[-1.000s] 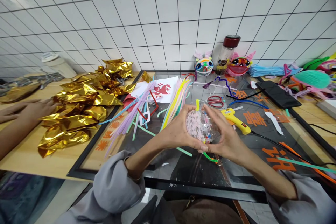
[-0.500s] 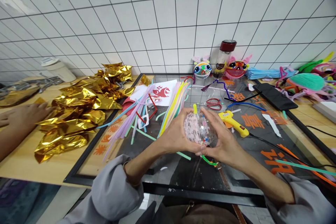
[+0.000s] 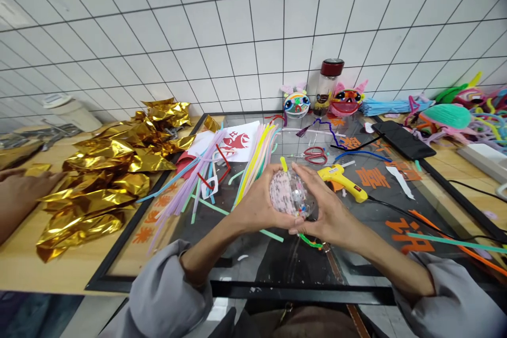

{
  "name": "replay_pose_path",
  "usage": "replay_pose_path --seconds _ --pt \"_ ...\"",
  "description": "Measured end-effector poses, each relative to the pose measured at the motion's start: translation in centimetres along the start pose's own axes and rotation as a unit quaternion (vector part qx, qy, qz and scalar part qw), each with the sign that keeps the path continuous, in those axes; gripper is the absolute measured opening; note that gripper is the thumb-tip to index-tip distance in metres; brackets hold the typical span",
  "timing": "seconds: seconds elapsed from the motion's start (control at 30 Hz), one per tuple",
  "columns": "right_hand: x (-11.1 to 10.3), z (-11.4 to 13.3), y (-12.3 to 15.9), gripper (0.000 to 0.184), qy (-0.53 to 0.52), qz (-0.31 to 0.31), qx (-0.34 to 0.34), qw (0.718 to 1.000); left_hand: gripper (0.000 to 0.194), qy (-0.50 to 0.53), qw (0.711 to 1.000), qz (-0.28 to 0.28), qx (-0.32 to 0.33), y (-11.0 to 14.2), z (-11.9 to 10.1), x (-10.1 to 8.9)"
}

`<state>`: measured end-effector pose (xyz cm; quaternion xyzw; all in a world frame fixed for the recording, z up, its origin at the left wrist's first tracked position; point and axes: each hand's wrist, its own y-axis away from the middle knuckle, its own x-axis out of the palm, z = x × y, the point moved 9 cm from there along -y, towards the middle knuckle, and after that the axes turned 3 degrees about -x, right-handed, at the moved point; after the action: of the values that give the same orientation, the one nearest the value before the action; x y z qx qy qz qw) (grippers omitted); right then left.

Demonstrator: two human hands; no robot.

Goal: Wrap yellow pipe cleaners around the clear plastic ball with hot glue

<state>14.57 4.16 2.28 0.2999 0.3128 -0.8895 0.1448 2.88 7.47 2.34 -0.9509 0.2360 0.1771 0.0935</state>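
Between my two hands is a clear plastic ball [image 3: 291, 194], one side covered in pale pink fuzzy strips, with small coloured bits showing inside the clear side. My left hand [image 3: 257, 203] wraps its pink side. Around the clear side curl the fingers of my right hand [image 3: 327, 203]. A yellow tab [image 3: 283, 164] sticks up from the top, and a green looped strip [image 3: 310, 242] hangs below. Just beyond my right hand lies a yellow hot glue gun [image 3: 343, 181]. Red-handled scissors [image 3: 315, 155] rest behind the ball.
Pastel pipe cleaners [image 3: 255, 156] lie left of centre by a paper with a red cutout [image 3: 236, 142]. Crumpled gold foil [image 3: 99, 185] and another person's hand [image 3: 29, 195] are at left. A bottle [image 3: 328, 87], decorated balls [image 3: 296, 104] and a black phone [image 3: 404, 138] stand or lie behind.
The view has shifted slightly, so the table things appear further left. Both hands keep their hold on the ball, which looks almost the same.
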Motion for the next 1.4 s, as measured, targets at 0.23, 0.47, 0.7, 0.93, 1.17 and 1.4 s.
replay_pose_path --seconds 0.23,0.47,0.7,0.93,1.17,1.4 --pt "-0.1 -0.1 0.3 0.117 0.016 -0.024 -0.003 1.000 0.085 0.037 0.999 0.004 0.029 0.1 -0.6 0.1" --pt "0.0 0.0 0.3 0.117 0.021 -0.016 -0.002 1.000 0.089 0.026 0.999 0.004 0.020 0.1 -0.5 0.1" --pt "0.0 0.6 0.1 0.119 0.027 -0.007 -0.010 1.000 0.087 0.025 0.999 -0.006 0.029 0.1 -0.8 -0.1" --pt "-0.3 0.5 0.1 0.102 -0.006 -0.017 0.004 1.000 0.089 0.030 0.999 0.000 0.023 0.1 -0.7 0.0" --pt "-0.3 0.8 0.0 0.093 -0.015 -0.033 -0.036 0.999 0.090 0.007 1.000 -0.005 0.015 0.1 -0.4 -0.1" --pt "-0.5 1.3 -0.2 0.083 -0.020 -0.040 -0.054 0.998 0.098 -0.013 1.000 0.020 0.016 0.0 -0.4 0.1"
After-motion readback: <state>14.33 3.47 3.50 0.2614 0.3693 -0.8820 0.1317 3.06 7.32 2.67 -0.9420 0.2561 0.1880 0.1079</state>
